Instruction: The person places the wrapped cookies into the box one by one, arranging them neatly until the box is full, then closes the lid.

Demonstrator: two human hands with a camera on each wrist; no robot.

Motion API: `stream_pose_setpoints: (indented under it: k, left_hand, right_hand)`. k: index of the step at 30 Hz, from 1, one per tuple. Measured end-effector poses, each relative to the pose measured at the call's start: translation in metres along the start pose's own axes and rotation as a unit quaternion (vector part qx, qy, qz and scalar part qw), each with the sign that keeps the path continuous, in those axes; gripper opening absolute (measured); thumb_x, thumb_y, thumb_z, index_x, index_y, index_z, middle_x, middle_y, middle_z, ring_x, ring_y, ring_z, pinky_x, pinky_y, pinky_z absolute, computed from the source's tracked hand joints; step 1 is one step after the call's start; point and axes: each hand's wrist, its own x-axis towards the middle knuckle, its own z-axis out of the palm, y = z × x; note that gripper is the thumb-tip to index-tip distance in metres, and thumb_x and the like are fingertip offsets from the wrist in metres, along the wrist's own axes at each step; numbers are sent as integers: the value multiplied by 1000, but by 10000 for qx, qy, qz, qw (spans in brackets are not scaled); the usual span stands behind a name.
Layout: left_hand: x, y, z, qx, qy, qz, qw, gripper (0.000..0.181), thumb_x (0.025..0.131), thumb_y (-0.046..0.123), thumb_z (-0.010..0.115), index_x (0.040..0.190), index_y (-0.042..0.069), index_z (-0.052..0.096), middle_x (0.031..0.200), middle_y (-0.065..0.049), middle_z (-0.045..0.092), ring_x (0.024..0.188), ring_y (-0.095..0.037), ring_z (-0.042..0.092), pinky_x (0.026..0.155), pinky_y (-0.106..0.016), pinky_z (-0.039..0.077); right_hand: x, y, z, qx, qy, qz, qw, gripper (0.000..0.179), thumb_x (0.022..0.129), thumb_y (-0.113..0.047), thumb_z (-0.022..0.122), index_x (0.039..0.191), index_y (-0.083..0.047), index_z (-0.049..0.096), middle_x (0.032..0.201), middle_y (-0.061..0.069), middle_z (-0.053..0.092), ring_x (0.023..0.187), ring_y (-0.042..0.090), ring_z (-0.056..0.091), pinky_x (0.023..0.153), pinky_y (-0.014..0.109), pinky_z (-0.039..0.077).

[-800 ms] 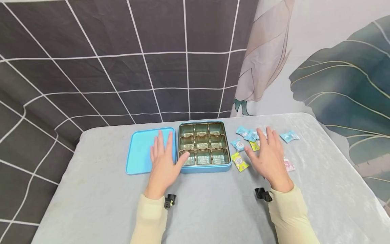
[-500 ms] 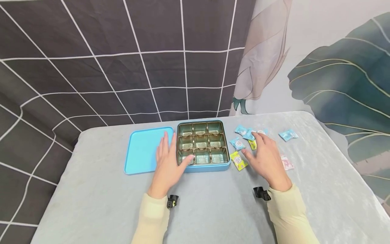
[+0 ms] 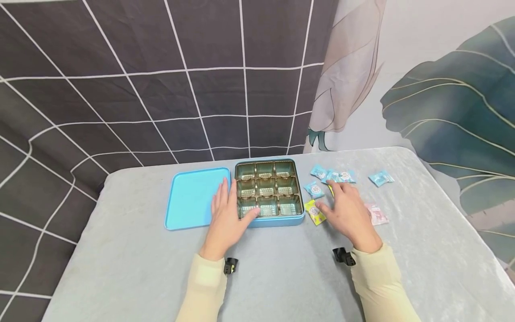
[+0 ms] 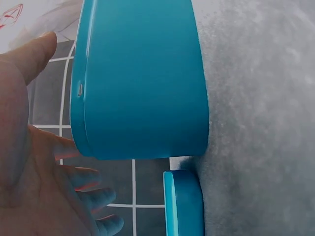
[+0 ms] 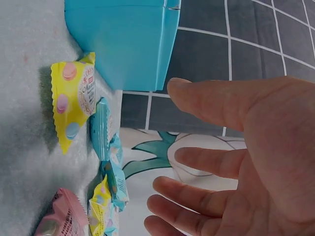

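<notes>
A blue tin [image 3: 275,222] with a gold tray of several hollow compartments [image 3: 266,187] stands on the table. Its blue lid [image 3: 185,201] lies to the left. My left hand [image 3: 226,221] hovers over the tin's front left corner and the lid's edge, fingers spread, holding nothing. My right hand [image 3: 349,214] is above the wrapped candies, fingers apart and slightly bent, with nothing between them in the right wrist view. Beside its thumb lies a yellow candy [image 5: 74,101]. A second yellow candy [image 5: 100,206] is partly hidden by the hand in the head view.
Several blue candies [image 3: 314,189] lie right of the tin, one blue candy [image 3: 381,178] farther off. A pink candy [image 3: 377,214] sits right of my right hand. The grey cloth-covered table [image 3: 281,277] meets a dark checked curtain [image 3: 217,94] behind.
My right hand has come lower and nearer over the candies, its fingers bending more. My left hand has drifted right toward the tin. Candies, tin and lid have stayed put.
</notes>
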Motion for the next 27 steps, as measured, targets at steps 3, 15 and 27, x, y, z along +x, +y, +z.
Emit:
stream_pose_setpoints:
  k: [3, 15, 27]
  left_hand:
    - [0, -1, 1, -65, -72, -49, 9999, 104, 92, 54, 67, 161, 4, 9, 168, -13, -5, 154, -34, -1, 122, -53, 0]
    - [2, -6, 8, -288, -186, -181, 9992, 114, 86, 56, 73, 159, -3, 9, 168, -15, 0, 154, -32, 2, 122, -49, 2]
    - [3, -11, 13, -440, -246, -232, 9985, 116, 85, 57, 74, 160, -3, 7, 169, -14, -2, 154, -31, 2, 122, -49, 10]
  right_hand:
    - [0, 0, 1, -55, -53, -70, 9999, 66, 89, -24, 74, 141, 8, 49, 129, 36, 53, 120, 55, 47, 99, 64, 39]
    - [2, -1, 9, -74, -349, -73, 9993, 67, 86, -21, 78, 139, 10, 50, 129, 36, 55, 120, 54, 49, 100, 62, 40]
    - [4, 1, 16, -90, -688, -34, 9976, 63, 87, -20, 76, 137, 9, 52, 129, 33, 59, 121, 52, 52, 101, 61, 41]
